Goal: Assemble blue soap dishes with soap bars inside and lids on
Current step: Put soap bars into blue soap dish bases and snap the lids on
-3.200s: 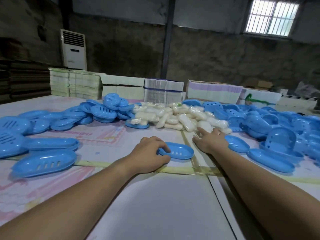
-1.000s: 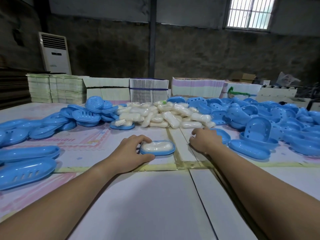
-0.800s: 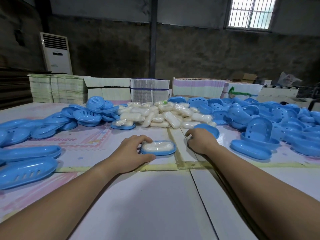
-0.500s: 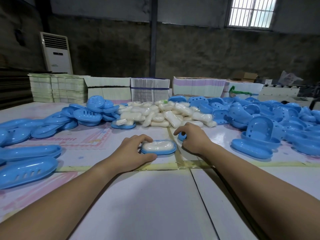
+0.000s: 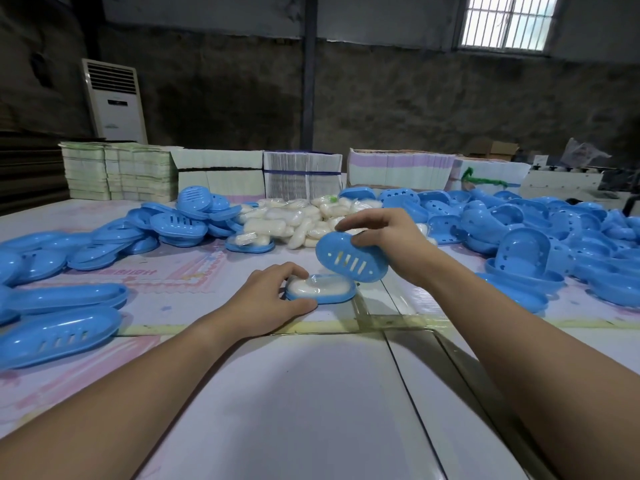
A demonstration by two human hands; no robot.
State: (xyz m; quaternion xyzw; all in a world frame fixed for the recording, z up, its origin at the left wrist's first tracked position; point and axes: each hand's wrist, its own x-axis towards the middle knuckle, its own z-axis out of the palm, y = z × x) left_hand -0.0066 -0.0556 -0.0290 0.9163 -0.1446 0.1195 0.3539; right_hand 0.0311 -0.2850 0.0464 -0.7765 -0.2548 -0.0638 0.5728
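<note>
Lidding step: soap is in, lid not yet on.
Left hand [image 5: 266, 299] pinches the left end of the blue oval plastic dish base [image 5: 322, 289], wrapped white soap bar [image 5: 317, 286] inside, mid-table near the front edge. Right hand [image 5: 391, 242] grips the slotted blue plastic lid [image 5: 351, 258], tilted just above the base. Next: level, align, press down.

A rough, dark concrete wall [image 5: 415, 105] closed the far side of the room. A barred window [image 5: 506, 20] high at the far right let in daylight. A dark pillar [image 5: 308, 71] stood against the wall near the middle. At the far left stood a tall white air conditioner [image 5: 114, 98]. Bundles of flat cartons [image 5: 214, 174] lined the far edge of the pale table [image 5: 311, 410].
</note>
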